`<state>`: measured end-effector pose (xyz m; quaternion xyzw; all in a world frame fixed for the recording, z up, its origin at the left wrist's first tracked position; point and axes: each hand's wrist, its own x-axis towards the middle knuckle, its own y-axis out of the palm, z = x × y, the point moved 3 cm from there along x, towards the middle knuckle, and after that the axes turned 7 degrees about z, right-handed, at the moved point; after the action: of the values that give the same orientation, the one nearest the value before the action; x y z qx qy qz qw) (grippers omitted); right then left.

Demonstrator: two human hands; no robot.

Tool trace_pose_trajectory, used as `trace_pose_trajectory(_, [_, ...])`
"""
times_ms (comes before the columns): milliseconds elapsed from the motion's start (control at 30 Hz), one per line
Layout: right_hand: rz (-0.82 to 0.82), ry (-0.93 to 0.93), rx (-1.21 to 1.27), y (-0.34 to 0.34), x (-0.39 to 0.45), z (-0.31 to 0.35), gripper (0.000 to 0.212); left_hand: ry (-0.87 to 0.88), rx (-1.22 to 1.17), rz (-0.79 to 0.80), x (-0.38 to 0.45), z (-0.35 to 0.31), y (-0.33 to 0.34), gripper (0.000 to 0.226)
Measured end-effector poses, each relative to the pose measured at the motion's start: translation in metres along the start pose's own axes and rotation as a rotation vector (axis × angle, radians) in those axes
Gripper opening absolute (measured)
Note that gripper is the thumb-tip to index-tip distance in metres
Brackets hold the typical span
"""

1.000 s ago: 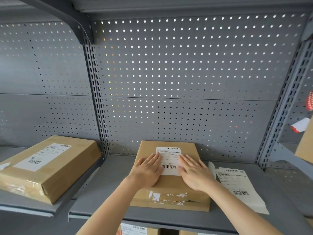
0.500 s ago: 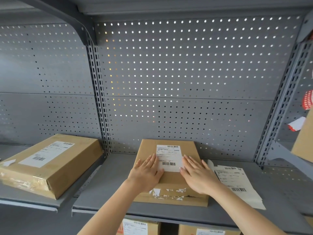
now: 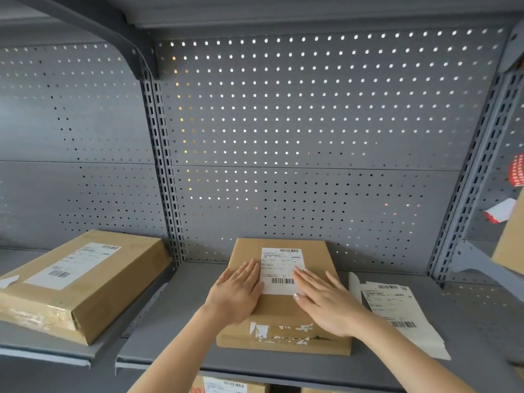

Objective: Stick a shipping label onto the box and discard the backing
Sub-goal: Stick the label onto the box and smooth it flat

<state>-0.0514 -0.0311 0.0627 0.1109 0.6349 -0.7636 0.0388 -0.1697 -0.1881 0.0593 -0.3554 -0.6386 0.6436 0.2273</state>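
Left to right: a second labelled carton lies on the neighbouring shelf; the left hand, flat and grasping nothing, presses the box beside the shipping label, likely to steady it; the right hand, likewise flat, smooths the label's right edge onto matte brown cardboard; loose label sheets, thin and white, rest on the grey metal shelf

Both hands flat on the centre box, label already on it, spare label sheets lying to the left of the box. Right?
Not quite: in the head view the spare label sheets lie to the right of the box. Left hand and right hand are flat on it, label on.
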Motion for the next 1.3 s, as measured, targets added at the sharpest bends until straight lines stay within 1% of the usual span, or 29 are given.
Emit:
trace_pose_trajectory(100, [0.029,-0.062,-0.009,0.0,0.005,0.005,0.057,-0.015,-0.061,0.003,0.009,0.004,-0.003,0.055])
trace_pose_trajectory(367, [0.067,-0.072,-0.033,-0.006,0.024,0.003,0.057,0.002,-0.06,0.014,0.022,0.011,0.001,0.056])
trace_pose_trajectory(500, [0.06,-0.069,-0.028,-0.009,0.037,-0.001,0.055,0.013,-0.067,0.009,0.024,0.012,0.002,0.055])
trace_pose_trajectory(633, [0.027,-0.044,-0.009,-0.013,0.059,-0.01,0.055,0.021,-0.092,-0.012,0.023,0.012,0.003,0.055])
trace_pose_trajectory(867, [-0.019,0.071,0.008,-0.022,0.105,-0.029,0.057,0.014,-0.153,-0.031,0.023,0.013,0.004,0.055])
trace_pose_trajectory(1000, [-0.024,0.049,-0.001,-0.022,0.114,-0.023,0.058,0.005,-0.171,-0.04,0.023,0.012,0.004,0.056])
trace_pose_trajectory(1300, [-0.009,-0.042,-0.022,-0.02,0.104,-0.008,0.058,-0.012,-0.159,-0.034,0.02,0.01,0.003,0.056])
